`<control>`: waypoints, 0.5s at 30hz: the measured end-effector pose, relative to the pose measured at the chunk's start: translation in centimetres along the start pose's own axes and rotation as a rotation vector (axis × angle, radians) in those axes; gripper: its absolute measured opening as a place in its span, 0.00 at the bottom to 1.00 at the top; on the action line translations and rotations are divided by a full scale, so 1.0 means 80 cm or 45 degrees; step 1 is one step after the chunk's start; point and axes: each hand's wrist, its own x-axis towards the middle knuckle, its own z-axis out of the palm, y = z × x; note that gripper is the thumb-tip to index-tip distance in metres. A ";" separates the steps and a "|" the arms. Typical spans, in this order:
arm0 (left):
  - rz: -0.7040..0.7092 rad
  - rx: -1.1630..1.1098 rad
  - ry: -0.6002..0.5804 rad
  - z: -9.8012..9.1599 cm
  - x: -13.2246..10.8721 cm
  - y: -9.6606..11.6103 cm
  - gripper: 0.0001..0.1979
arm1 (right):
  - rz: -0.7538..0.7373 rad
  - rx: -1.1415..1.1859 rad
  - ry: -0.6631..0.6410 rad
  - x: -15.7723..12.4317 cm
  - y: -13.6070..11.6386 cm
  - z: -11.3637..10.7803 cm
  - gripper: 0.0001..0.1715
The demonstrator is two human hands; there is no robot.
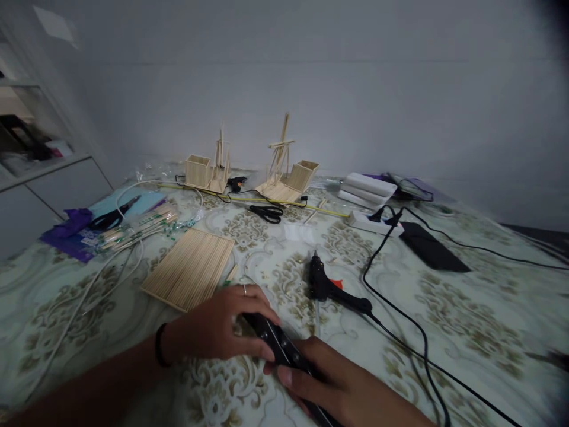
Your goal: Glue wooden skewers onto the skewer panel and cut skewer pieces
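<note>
In front of me I hold a long black tool [288,352] with several silver rivets along it; its exact kind is unclear. My left hand [231,323], with a ring and a dark wristband, grips its far end between thumb and fingers. Around the near part closes my right hand [333,379], its thumb lying along the tool. Just beyond the hands, a black glue gun [326,284] with an orange-red trigger rests on the table. A flat panel of thin wooden sticks [191,267] lies beyond my left wrist.
Two stick models [198,172] [284,184] stand near the wall. Black scissors [267,213], a white power strip [373,222], a dark phone-like slab [431,246] and bundled sticks [137,228] lie around the table. Black cables [400,311] cross the right side, and a white cable [84,296] runs left.
</note>
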 end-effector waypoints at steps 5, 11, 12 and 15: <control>0.238 0.444 -0.027 0.011 -0.003 -0.003 0.23 | 0.017 0.057 -0.046 0.000 -0.005 0.002 0.32; 0.312 0.601 -0.063 0.011 -0.007 0.000 0.22 | 0.080 0.195 -0.089 0.001 -0.002 0.004 0.31; 0.326 0.638 -0.066 0.012 -0.007 0.000 0.23 | 0.090 0.225 -0.092 0.001 -0.001 0.005 0.31; 0.361 0.749 -0.043 0.015 -0.008 0.001 0.25 | 0.162 0.288 -0.118 0.001 -0.002 0.006 0.36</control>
